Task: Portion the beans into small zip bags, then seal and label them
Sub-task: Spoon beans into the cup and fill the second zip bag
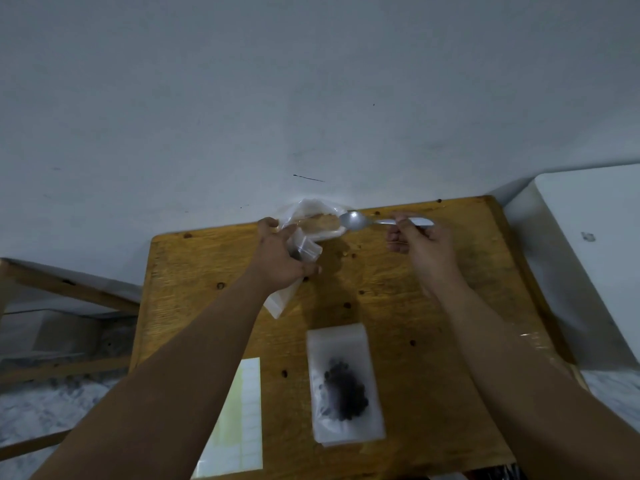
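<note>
A large clear bag of light-brown beans (pixel 320 223) leans against the wall at the far edge of the wooden table (pixel 433 306). My left hand (pixel 282 256) grips a small clear zip bag (pixel 306 247) and touches the big bag's left side. My right hand (pixel 420 242) holds a metal spoon (pixel 356 220) by its handle, its bowl at the big bag's mouth. Nearer me, a small zip bag of dark beans (pixel 346 389) lies on top of a stack of empty bags. A white label sheet (pixel 239 420) lies at the front left.
Another empty clear bag (pixel 278 303) lies under my left wrist. A white appliance (pixel 588 265) stands right of the table. A wooden frame (pixel 69 289) and a pale patterned floor (pixel 52 407) are to the left. A wall rises right behind the table.
</note>
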